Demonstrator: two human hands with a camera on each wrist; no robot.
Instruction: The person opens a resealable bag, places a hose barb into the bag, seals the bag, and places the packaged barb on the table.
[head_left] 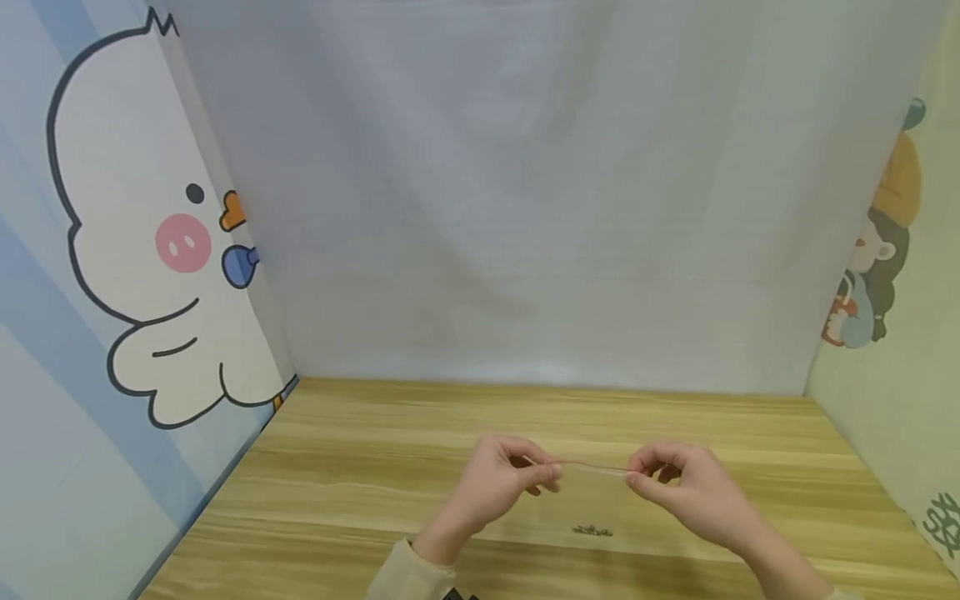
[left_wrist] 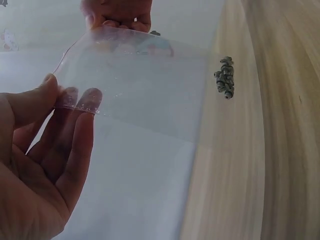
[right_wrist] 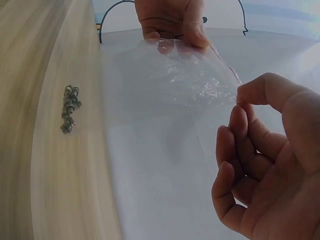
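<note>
A clear plastic zip bag [head_left: 597,498] with a thin red line along its top edge hangs between my two hands. My left hand [head_left: 491,487] pinches one top corner between thumb and fingers, seen closer in the left wrist view. Thumb and index finger of my right hand [head_left: 693,493] pinch the opposite corner, its other fingers loosely curled. Several small, dark metal pieces like screws [head_left: 592,531] lie in a short row at the bag's lower end. They show as a small clump [left_wrist: 225,77] in the left wrist view and a similar cluster [right_wrist: 69,109] in the right wrist view.
Beneath the hands is a wood-grain table [head_left: 360,467]. A grey-white sheet [head_left: 525,208] closes off its back. Printed panels flank it, with a white cartoon bird [head_left: 127,183] on the left and a cartoon figure [head_left: 870,275] on the right.
</note>
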